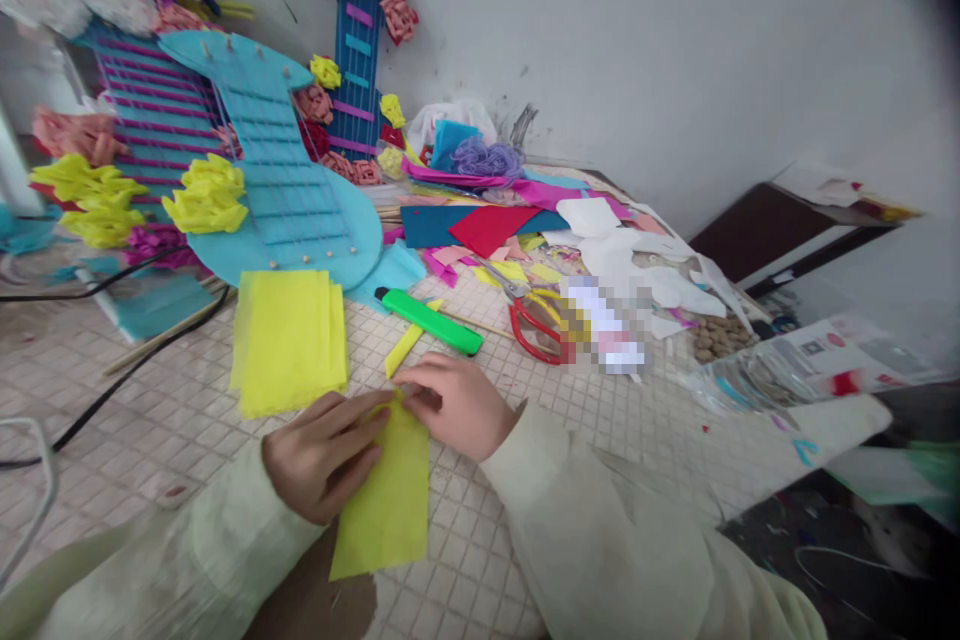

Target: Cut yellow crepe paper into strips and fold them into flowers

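A yellow sheet of thin paper or fabric (386, 510) lies in front of me, its top edge between my hands. My left hand (326, 450) rests over its upper left part, fingers bent against the edge. With thumb and fingertips together, my right hand (454, 400) pinches the top edge near the right corner. Just left of my left hand is a stack of similar yellow sheets (289, 340). Beyond my right hand lie a green box cutter (429, 322) and a yellow strip (405, 350) partly under it. Scissors with red and yellow handles (536, 325) sit farther right.
Light-blue (300, 190) and dark-blue (358, 50) instrument-shaped crafts with yellow and pink flowers stand at the back left. Coloured scraps, purple yarn (487, 157) and white paper pieces (630, 255) crowd the back. A black cable (142, 370) crosses the left side.
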Tool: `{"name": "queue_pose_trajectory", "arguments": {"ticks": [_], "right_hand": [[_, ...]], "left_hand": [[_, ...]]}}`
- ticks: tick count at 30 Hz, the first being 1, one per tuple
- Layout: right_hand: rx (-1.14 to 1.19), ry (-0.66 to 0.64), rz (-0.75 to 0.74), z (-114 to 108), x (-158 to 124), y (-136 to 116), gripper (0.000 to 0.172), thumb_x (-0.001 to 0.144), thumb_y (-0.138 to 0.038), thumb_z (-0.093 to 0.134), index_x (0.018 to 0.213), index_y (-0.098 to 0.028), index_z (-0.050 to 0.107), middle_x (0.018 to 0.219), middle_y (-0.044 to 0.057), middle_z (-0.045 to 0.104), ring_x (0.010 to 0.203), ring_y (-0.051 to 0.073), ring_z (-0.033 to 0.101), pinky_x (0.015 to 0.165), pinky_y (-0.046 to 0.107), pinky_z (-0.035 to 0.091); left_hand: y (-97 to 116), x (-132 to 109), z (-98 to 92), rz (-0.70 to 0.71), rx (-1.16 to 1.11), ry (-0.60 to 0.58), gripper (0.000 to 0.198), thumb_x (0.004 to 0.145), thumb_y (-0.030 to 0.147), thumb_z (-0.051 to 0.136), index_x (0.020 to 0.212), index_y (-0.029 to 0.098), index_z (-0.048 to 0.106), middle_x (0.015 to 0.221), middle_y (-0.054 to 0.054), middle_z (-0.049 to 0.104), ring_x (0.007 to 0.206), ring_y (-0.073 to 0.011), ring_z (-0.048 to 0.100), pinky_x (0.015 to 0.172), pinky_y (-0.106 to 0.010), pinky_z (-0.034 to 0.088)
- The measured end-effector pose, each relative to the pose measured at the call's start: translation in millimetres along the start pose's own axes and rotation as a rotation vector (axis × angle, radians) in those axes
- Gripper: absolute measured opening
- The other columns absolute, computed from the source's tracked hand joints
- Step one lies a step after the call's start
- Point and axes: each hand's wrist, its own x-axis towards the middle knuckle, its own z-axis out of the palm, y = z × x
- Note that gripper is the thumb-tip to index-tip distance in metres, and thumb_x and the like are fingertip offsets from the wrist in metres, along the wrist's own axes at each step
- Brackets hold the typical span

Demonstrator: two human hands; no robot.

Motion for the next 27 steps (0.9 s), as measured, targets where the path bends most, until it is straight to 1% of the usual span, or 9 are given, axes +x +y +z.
{"name": "queue_pose_trajectory", "arguments": {"ticks": [3, 7, 9, 11, 13, 15, 18, 21, 27], "right_hand": [[-0.013, 0.003, -0.025, 1, 0, 0, 0.027, 0.076, -0.008, 0.053, 0.099, -0.019, 0.062, 0.086, 0.002, 0.059, 0.071, 0.012, 0.054, 0.068, 0.023, 0.043], [-0.039, 0.011, -0.077, 3, 0, 2, 0.025, 0.077, -0.008, 0.051, 0.097, -0.02, 0.063, 0.089, 0.003, 0.059, 0.079, 0.013, 0.055, 0.074, 0.024, 0.043], [-0.048, 0.006, -0.083, 4, 0, 2, 0.026, 0.077, -0.008, 0.051, 0.096, -0.019, 0.064, 0.089, 0.003, 0.059, 0.081, 0.013, 0.055, 0.074, 0.024, 0.043], [-0.053, -0.003, -0.087, 4, 0, 2, 0.025, 0.076, -0.007, 0.051, 0.095, -0.019, 0.065, 0.088, 0.003, 0.058, 0.081, 0.013, 0.054, 0.073, 0.024, 0.043], [-0.06, -0.013, -0.097, 3, 0, 3, 0.024, 0.076, -0.008, 0.052, 0.093, -0.02, 0.065, 0.087, 0.003, 0.057, 0.08, 0.013, 0.054, 0.072, 0.024, 0.043], [-0.082, -0.018, -0.11, 3, 0, 3, 0.023, 0.077, -0.009, 0.052, 0.091, -0.021, 0.066, 0.087, 0.002, 0.056, 0.079, 0.013, 0.053, 0.07, 0.024, 0.042], [-0.138, -0.035, -0.125, 4, 0, 2, 0.02, 0.078, -0.012, 0.053, 0.089, -0.021, 0.067, 0.087, 0.002, 0.056, 0.079, 0.013, 0.052, 0.07, 0.024, 0.041], [-0.175, -0.053, -0.137, 3, 0, 1, 0.018, 0.078, -0.013, 0.052, 0.086, -0.02, 0.068, 0.087, 0.003, 0.056, 0.082, 0.014, 0.051, 0.072, 0.025, 0.041], [-0.189, -0.06, -0.101, 2, 0, 0, 0.016, 0.078, -0.014, 0.054, 0.084, -0.019, 0.068, 0.085, 0.003, 0.056, 0.08, 0.013, 0.051, 0.072, 0.025, 0.041]], "left_hand": [[1, 0, 0.3, -0.004, -0.001, -0.011, 0.027, 0.081, 0.015, 0.046, 0.105, 0.017, 0.056, 0.114, -0.011, 0.059, 0.087, -0.0207, 0.059, 0.073, -0.035, 0.05], [4, 0, 1.0, -0.024, 0.02, -0.002, 0.029, 0.081, 0.015, 0.044, 0.107, 0.019, 0.054, 0.114, -0.011, 0.059, 0.088, -0.0217, 0.058, 0.074, -0.037, 0.049], [7, 1, 0.2, -0.03, 0.036, 0.022, 0.029, 0.08, 0.013, 0.044, 0.107, 0.019, 0.054, 0.114, -0.012, 0.057, 0.082, -0.0201, 0.058, 0.07, -0.036, 0.05], [9, 3, -1.5, -0.049, 0.066, 0.045, 0.029, 0.08, 0.013, 0.044, 0.106, 0.02, 0.055, 0.113, -0.012, 0.055, 0.073, -0.0165, 0.056, 0.063, -0.032, 0.05], [12, 5, -3.7, -0.08, 0.101, 0.047, 0.027, 0.08, 0.013, 0.043, 0.103, 0.021, 0.056, 0.108, -0.01, 0.054, 0.065, -0.0132, 0.054, 0.057, -0.028, 0.048], [14, 7, -5.4, -0.098, 0.12, 0.037, 0.026, 0.081, 0.014, 0.041, 0.1, 0.02, 0.058, 0.102, -0.009, 0.054, 0.063, -0.0127, 0.054, 0.056, -0.028, 0.047], [15, 7, -6.4, -0.096, 0.121, 0.02, 0.025, 0.08, 0.013, 0.041, 0.098, 0.018, 0.058, 0.099, -0.009, 0.052, 0.063, -0.0135, 0.054, 0.055, -0.028, 0.046], [14, 6, -6.0, -0.075, 0.121, 0.013, 0.026, 0.079, 0.011, 0.043, 0.1, 0.017, 0.058, 0.101, -0.01, 0.053, 0.066, -0.015, 0.054, 0.056, -0.029, 0.047], [14, 6, -5.3, -0.034, 0.121, 0.022, 0.029, 0.08, 0.011, 0.041, 0.102, 0.015, 0.059, 0.112, -0.012, 0.057, 0.08, -0.0206, 0.058, 0.07, -0.036, 0.05]]}}
